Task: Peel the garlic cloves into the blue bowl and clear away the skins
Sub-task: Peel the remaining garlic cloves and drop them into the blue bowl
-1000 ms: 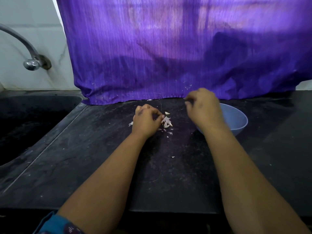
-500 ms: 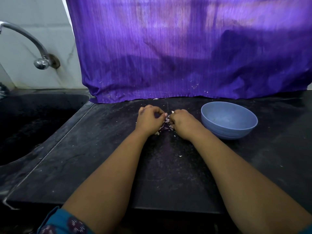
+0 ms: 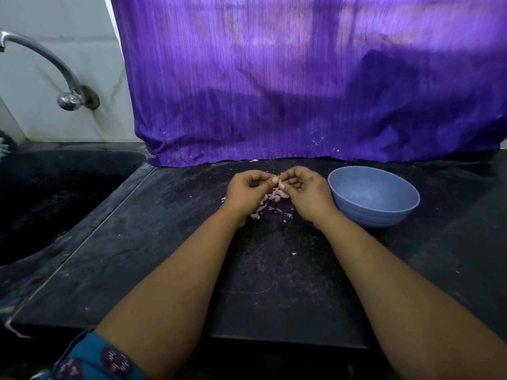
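Garlic clove: I see a small pale piece pinched between the fingertips of both hands, held just above the counter; too small for me to tell how much skin is on it.
Left hand: fingers curled in, thumb and forefinger tips pinching the clove from its left side.
Right hand: fingers curled too, tips meeting the left hand's at the clove, wrist close beside the bowl.
Skins: a loose heap of pale, pinkish scraps on the counter directly under and between my two hands, with a few stray flecks scattered nearer me.
Blue bowl: upright on the counter just right of the right hand; from here I cannot tell what lies inside.
Counter: dark stone, dusty and speckled.
Sink: dark basin sunk into the counter at the left, well apart from the hands.
Tap: curved metal spout on the wall above the sink.
Purple cloth: hangs behind the counter, its hem touching the back edge.
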### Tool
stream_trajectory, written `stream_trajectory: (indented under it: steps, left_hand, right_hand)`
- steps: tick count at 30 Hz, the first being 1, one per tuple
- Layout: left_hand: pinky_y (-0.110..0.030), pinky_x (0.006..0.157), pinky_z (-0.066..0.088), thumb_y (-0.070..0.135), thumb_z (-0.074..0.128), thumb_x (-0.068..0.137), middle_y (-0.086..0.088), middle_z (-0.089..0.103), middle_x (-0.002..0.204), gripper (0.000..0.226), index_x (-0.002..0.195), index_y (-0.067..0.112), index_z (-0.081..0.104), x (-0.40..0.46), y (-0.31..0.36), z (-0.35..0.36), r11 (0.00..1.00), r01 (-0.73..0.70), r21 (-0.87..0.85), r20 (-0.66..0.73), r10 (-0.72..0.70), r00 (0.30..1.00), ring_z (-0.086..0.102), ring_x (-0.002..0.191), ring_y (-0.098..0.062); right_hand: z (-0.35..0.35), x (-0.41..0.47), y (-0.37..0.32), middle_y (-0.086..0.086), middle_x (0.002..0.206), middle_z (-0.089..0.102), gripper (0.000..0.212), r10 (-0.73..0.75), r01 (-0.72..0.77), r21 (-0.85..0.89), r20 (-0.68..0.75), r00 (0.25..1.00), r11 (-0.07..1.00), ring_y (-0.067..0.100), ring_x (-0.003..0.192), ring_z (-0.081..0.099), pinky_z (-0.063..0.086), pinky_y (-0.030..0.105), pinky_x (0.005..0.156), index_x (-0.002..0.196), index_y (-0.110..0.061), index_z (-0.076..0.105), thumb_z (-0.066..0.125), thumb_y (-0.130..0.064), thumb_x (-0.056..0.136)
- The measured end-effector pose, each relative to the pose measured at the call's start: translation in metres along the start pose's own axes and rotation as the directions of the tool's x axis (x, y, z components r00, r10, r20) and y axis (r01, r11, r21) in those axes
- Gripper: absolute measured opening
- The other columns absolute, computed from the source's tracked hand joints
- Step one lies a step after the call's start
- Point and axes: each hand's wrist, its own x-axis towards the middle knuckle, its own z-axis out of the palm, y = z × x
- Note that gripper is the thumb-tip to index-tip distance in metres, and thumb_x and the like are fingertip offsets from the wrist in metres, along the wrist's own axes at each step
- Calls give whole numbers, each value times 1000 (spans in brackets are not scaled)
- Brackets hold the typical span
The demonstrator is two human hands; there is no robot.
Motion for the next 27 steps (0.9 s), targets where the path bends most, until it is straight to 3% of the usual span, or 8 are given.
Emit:
stream_trajectory:
  steps: [7,10,12,14,16,19,22,27]
  left_hand:
    - [-15,55,46,11,63,91,0,67,77,13,98,0,67,3,5,-3,988,142,-65,-1,-142,990,59,57,1]
    - [-28,63,49,25,55,97,-3,66,74,25,88,3,63,4,3,-3,986,152,74,-76,-146,986,60,60,-7]
    - [-35,68,51,33,56,95,-10,68,75,33,79,4,62,6,-1,-6,953,90,291,-112,-60,992,61,67,-18]
    - [-36,69,52,36,62,90,-11,68,76,32,76,7,63,6,-3,-8,941,39,336,-112,-1,994,62,69,-21]
    - [-35,72,54,34,67,89,-6,69,79,23,83,11,68,5,-1,-8,974,23,225,-77,-5,997,66,75,-21]
    - [-31,78,59,14,71,86,-6,72,84,10,95,9,71,5,-1,-7,991,-10,136,40,5,999,70,80,-18]
    - [-24,71,57,2,71,84,-10,72,81,12,96,2,70,6,-4,-6,999,34,24,59,-35,998,70,73,-14]
    - [-21,65,56,-1,62,89,-11,71,80,11,97,-5,68,5,4,-8,982,112,-152,98,-98,990,69,67,-13]
  right_hand:
    - [0,1,1,-2,82,70,22,6,-5,40,-27,1000,999,10,74,68,57,23,72,88,-20,65,79,-8,76]
    - [-1,0,-1,-6,76,71,26,8,-8,37,-12,1000,999,6,71,69,55,20,69,79,-26,63,83,-10,72]
    - [-1,-1,-2,-7,71,70,26,6,-6,33,-2,1000,999,4,67,68,55,18,67,75,-27,64,85,-13,70]
    - [1,-2,-2,-7,70,69,22,-6,6,26,-3,1000,1000,2,64,66,53,15,63,76,-24,66,85,-13,70]
    - [1,-1,-1,-7,71,69,19,-20,20,5,-15,1000,1000,0,62,65,51,13,61,77,-22,67,83,-12,73]
    - [2,0,1,-8,74,69,17,-34,34,-12,-31,999,999,3,66,66,52,15,64,78,-23,68,79,-10,77]
    - [2,1,2,-10,76,67,16,-52,50,-30,-74,996,998,2,68,63,51,11,64,84,-22,68,77,-9,79]
    - [1,1,1,-12,78,65,14,-85,78,-63,-127,988,995,0,70,61,48,8,64,88,-20,69,74,-9,82]
